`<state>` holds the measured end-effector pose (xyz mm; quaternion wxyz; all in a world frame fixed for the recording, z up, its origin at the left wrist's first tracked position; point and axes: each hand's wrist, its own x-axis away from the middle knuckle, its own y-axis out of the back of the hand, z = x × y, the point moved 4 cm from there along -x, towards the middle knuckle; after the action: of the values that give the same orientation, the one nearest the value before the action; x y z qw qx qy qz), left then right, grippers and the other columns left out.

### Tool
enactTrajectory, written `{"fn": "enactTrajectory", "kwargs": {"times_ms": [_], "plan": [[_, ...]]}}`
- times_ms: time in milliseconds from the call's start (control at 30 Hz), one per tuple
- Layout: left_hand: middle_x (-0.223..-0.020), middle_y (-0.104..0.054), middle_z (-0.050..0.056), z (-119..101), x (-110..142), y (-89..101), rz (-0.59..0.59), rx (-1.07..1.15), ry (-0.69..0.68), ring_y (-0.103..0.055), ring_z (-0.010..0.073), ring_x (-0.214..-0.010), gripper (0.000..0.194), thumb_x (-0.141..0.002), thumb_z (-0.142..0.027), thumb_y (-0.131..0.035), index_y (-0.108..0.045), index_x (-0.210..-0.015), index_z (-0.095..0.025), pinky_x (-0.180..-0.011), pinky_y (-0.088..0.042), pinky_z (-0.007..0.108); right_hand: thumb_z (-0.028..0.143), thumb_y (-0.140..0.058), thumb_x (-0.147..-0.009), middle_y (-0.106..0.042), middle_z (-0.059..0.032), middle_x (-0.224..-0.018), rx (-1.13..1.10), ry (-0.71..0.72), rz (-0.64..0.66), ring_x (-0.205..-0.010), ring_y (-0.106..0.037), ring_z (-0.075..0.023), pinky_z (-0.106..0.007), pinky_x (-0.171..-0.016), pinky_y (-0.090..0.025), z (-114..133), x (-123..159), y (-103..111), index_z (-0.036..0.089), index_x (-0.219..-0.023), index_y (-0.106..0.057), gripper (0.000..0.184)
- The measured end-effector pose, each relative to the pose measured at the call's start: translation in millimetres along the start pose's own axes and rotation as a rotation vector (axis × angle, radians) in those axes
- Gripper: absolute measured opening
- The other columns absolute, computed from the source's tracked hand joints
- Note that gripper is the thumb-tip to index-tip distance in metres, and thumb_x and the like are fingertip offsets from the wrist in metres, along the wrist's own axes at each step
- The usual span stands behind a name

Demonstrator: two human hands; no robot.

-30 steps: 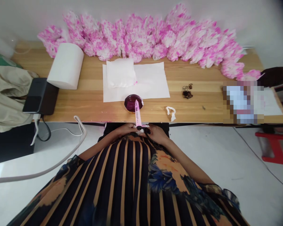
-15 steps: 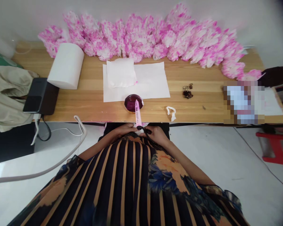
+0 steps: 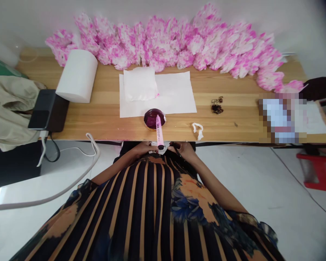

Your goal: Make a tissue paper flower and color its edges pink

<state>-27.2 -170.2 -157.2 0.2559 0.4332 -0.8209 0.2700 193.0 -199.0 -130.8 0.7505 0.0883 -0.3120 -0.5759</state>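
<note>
Low at the table's front edge, my left hand (image 3: 145,148) pinches one side of a folded white tissue (image 3: 161,150), partly hidden by the marker. On its other side is my right hand (image 3: 187,151), fingers curled around black-handled scissors (image 3: 175,145); only a dark bit of them shows and the blades cannot be made out. Just above both hands, a pink marker (image 3: 159,131) with a black end leans on a dark purple dish (image 3: 151,119) and juts past the edge.
Pink-speckled paper flowers (image 3: 163,43) line the wall. On the table (image 3: 228,83) are a white tissue roll (image 3: 77,76), stacked tissue (image 3: 140,84) on a white sheet (image 3: 176,92), dark bands (image 3: 216,108), a tissue scrap (image 3: 198,130), and a black box (image 3: 49,110) with cables.
My right hand has shifted slightly right, away from the marker's end, and the scissors' black handle shows less. More white tissue is visible between my hands. The table items stay put.
</note>
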Motion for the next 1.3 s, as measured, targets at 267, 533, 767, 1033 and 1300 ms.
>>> {"fn": "enactTrajectory", "kwargs": {"times_ms": [267,533,767,1033,1300], "plan": [[-0.084,-0.079,0.011,8,-4,7.8,-0.246,0.248,-0.084,-0.071,0.0296,-0.104,0.037,-0.051,-0.029,-0.097,-0.077,-0.077,-0.011,-0.102,-0.050,0.039,0.066,-0.058,-0.091,-0.075,-0.0057,-0.081,0.179,-0.024,-0.014,-0.075,-0.071,-0.0238,-0.030,-0.066,-0.046,-7,29,3,0.022,-0.097,-0.072,0.046],[-0.093,-0.079,0.011,8,-1,1.0,-0.090,0.479,-0.183,-0.074,0.0270,-0.092,0.044,-0.047,-0.029,-0.098,-0.074,-0.080,-0.011,-0.093,-0.055,0.041,0.057,-0.067,-0.089,-0.076,-0.0057,-0.096,0.092,0.097,-0.085,-0.085,-0.071,-0.0228,-0.030,-0.076,-0.050,-7,33,-6,0.023,-0.111,-0.070,0.040],[-0.091,-0.079,0.012,9,0,0.1,-0.010,0.511,-0.198,-0.074,0.0251,-0.089,0.048,-0.056,-0.033,-0.097,-0.076,-0.092,-0.009,-0.090,-0.054,0.039,0.056,-0.062,-0.095,-0.069,-0.0108,-0.103,0.273,0.140,0.007,-0.091,-0.068,-0.0233,-0.033,-0.085,-0.052,4,34,-12,0.016,-0.121,-0.066,0.048],[-0.091,-0.078,0.011,13,1,-2.2,0.058,0.485,-0.204,-0.074,0.0219,-0.086,0.049,-0.059,-0.030,-0.097,-0.075,-0.097,-0.008,-0.089,-0.055,0.038,0.057,-0.067,-0.092,-0.068,-0.0149,-0.107,0.546,0.233,-0.058,-0.103,-0.065,-0.0281,-0.036,-0.094,-0.051,29,28,-13,0.013,-0.126,-0.068,0.056],[-0.098,-0.077,0.010,15,-1,-4.4,0.081,0.456,-0.190,-0.074,0.0212,-0.087,0.054,-0.059,-0.030,-0.097,-0.073,-0.103,-0.009,-0.090,-0.056,0.038,0.057,-0.067,-0.092,-0.071,-0.0105,-0.105,0.588,0.164,-0.055,-0.095,-0.068,-0.0239,-0.030,-0.080,-0.048,40,29,-7,0.018,-0.124,-0.071,0.050]]}}
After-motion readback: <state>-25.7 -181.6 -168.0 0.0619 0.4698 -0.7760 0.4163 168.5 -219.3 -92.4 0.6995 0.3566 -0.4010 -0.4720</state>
